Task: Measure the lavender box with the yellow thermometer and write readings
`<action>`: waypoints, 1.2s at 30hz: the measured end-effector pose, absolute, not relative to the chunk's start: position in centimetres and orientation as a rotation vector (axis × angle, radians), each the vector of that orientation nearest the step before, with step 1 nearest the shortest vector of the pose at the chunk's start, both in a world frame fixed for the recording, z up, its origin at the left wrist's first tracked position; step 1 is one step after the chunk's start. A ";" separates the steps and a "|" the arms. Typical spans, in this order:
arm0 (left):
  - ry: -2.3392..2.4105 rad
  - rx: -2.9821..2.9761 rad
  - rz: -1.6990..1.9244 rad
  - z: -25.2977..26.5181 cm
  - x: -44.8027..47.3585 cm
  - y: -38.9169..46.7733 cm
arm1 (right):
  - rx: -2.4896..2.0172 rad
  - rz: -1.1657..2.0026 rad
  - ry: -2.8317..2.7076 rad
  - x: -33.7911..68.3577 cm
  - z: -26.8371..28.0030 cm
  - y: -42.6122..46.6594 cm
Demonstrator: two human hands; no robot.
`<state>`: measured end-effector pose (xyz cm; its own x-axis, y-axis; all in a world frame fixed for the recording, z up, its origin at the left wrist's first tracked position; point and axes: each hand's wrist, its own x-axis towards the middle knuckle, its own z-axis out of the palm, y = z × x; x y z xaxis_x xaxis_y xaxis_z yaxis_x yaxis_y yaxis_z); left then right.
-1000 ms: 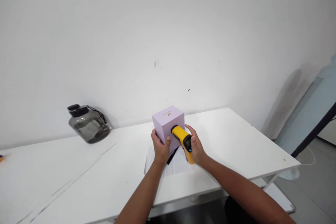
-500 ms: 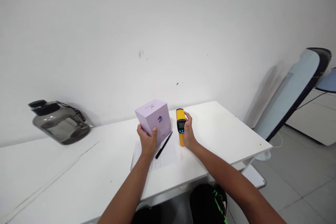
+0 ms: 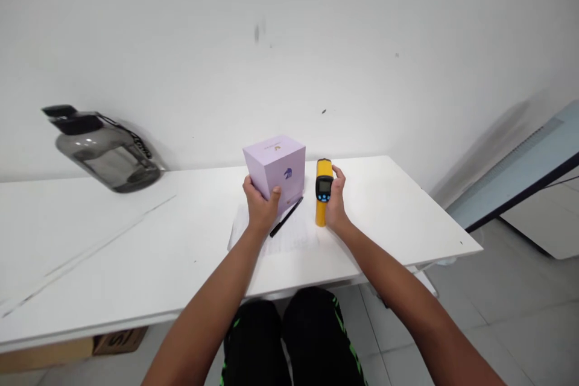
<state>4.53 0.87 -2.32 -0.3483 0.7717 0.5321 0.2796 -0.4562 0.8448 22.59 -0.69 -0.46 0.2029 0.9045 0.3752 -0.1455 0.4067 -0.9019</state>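
My left hand (image 3: 261, 204) is closed round the lower near corner of a lilac box (image 3: 284, 172), its thumb on the front face. The box has a purple emblem on the front and a small gold mark on top. In my right hand (image 3: 337, 199) is a yellow and black infrared thermometer (image 3: 324, 187), held upright with its dark display and blue buttons facing me. A black pen (image 3: 286, 217) lies slanted on a paper sheet (image 3: 289, 241) between my two hands.
Far left on the white table (image 3: 113, 253), a grey translucent water bottle (image 3: 106, 154) with a black lid stands by the wall. A light-blue panel with a dark edge (image 3: 515, 172) leans at the right. Under the table shows a cardboard box (image 3: 120, 341).
My view has tipped downward, bringing my legs and the table's front edge into sight. Both hands keep their holds on the box and the thermometer.
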 end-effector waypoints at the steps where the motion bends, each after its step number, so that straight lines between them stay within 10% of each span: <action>1: 1.354 1.530 1.873 -2.5 4.5 1.0 | -0.864 0.846 -1.115 22.7 -0.4 -0.6; 36: 1.361 1.637 1.865 -3.3 3.9 1.4 | -0.874 0.871 -1.289 20.9 0.0 -1.5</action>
